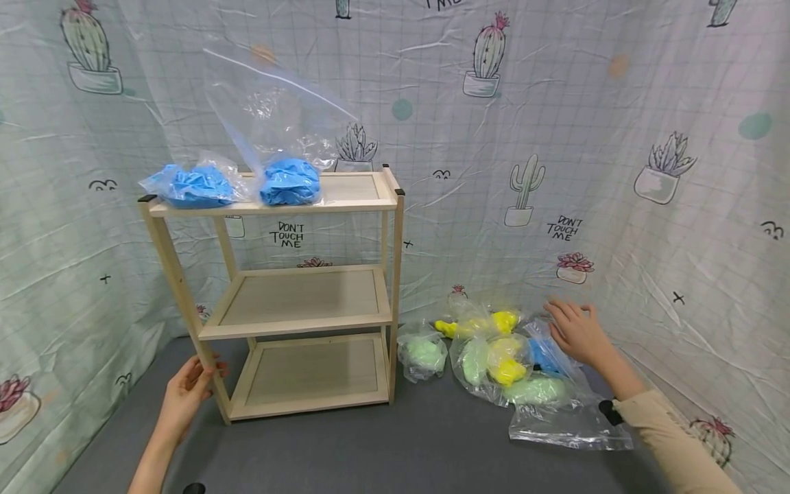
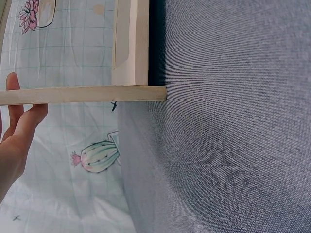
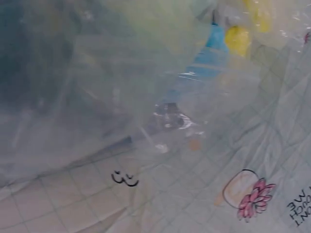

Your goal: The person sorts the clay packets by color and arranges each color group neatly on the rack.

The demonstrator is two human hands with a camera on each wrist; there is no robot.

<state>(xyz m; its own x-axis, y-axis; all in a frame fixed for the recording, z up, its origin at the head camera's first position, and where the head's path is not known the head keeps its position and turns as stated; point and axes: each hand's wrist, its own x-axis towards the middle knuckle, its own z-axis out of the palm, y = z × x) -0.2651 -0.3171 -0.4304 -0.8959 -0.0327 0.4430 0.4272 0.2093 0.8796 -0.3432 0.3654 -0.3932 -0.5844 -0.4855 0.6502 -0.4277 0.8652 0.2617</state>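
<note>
On the surface (image 1: 345, 453), toward its left edge, the wooden rack (image 1: 302, 298) has its front-left post (image 1: 181, 291) gripped by my left hand (image 1: 187, 387). Toward the back-right corner, my right hand (image 1: 577, 335), fingers loose, holding nothing I can see, is nearer the bagged blue bundle (image 1: 543, 357) just left of it.

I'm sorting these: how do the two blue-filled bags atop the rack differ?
The left blue-filled bag slumps low; the right blue-filled bag has clear plastic standing tall. The left bag's contents spread wider; the right bag's look compact. Both rest atop the wooden rack.
</note>
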